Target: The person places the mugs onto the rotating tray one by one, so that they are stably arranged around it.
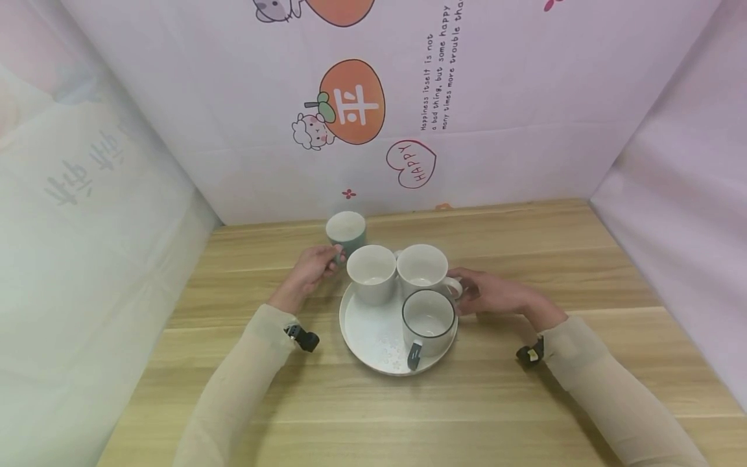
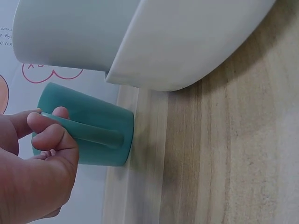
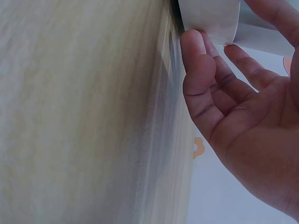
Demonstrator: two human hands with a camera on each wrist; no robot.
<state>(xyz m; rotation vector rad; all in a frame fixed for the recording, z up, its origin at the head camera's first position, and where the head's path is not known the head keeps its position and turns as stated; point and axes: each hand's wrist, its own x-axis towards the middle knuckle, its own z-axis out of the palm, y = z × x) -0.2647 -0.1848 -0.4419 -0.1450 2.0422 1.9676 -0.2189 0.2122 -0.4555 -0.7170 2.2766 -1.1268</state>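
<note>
At the back of the table my left hand pinches the handle of a teal mug with a pale inside. That mug stands upright behind and left of a round white tray. On the tray are two white mugs at the back, one left and one right, plus a dark-rimmed white mug in front. My right hand is at the tray's right side, close to the back right mug's handle; in the right wrist view its fingertips touch the tray's outer wall.
The wood-grain table reaches back to a printed white cloth. Similar cloth hangs along the left side and the right side. The front left part of the tray bears no mug.
</note>
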